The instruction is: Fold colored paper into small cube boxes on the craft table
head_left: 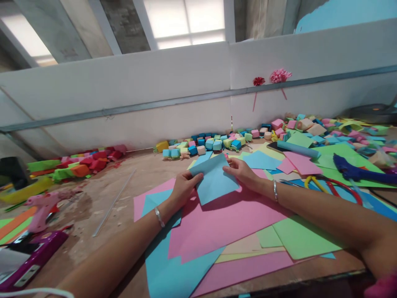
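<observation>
A light blue sheet of paper (215, 182) is held up between my two hands, tilted above the stack. My left hand (182, 188) pinches its left edge, thumb on the front face. At the upper right edge, my right hand (240, 169) grips it between thumb and fingers; some fingertips are hidden behind the sheet. Below lies a large pink sheet (214, 236), with a larger blue sheet (164, 265) and green paper (310, 238) spread around and under it.
Small paper cubes (214, 142) line the white partition. Scissors (333, 188), a dark blue tool (362, 171) and a phone (274, 147) lie right. On the left are a pink glue gun (41, 209), a clear glue stick (113, 205) and a purple power strip (34, 256).
</observation>
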The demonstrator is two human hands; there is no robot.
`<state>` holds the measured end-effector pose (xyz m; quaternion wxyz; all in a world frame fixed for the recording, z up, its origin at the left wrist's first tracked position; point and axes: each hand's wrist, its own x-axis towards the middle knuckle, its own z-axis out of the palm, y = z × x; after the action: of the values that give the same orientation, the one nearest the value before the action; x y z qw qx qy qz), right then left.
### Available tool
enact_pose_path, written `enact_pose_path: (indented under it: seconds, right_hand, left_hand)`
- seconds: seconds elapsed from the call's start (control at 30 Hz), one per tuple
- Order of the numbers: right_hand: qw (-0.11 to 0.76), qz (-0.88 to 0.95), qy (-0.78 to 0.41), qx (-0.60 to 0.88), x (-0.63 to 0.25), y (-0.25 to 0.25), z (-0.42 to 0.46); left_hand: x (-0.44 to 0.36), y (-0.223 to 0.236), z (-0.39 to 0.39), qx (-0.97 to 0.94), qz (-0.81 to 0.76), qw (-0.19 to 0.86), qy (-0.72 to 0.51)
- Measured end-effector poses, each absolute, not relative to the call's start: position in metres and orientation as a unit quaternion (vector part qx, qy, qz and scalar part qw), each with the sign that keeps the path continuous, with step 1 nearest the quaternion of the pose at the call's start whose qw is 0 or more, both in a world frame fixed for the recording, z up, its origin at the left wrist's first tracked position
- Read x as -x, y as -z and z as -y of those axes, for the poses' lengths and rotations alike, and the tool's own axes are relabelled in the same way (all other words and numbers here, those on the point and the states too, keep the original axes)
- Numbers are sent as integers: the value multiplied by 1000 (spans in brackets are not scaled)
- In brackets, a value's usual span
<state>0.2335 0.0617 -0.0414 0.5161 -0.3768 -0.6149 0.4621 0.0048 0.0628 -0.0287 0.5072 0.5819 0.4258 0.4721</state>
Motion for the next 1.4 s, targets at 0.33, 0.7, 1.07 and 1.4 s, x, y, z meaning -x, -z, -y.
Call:
enact_pose_path:
  seconds: [0.33,0.7,1.07,1.4]
  right_hand:
    - [476,586,-502,422,-237,46,-61]
    - [529,512,-554,389,-237,42,-67]
    - [581,521,-500,375,-238,43,-65]
    - [602,591,-399,360,-233,42,-62]
  left_hand:
    - [-4,32,-67,-535,-440,511,-509]
    - [0,32,-75,-518,-414,524,-535]
    - [-6,29,-72,-508,-393,586,-494]
    - [-19,21,-46,-544,-399,623,-396]
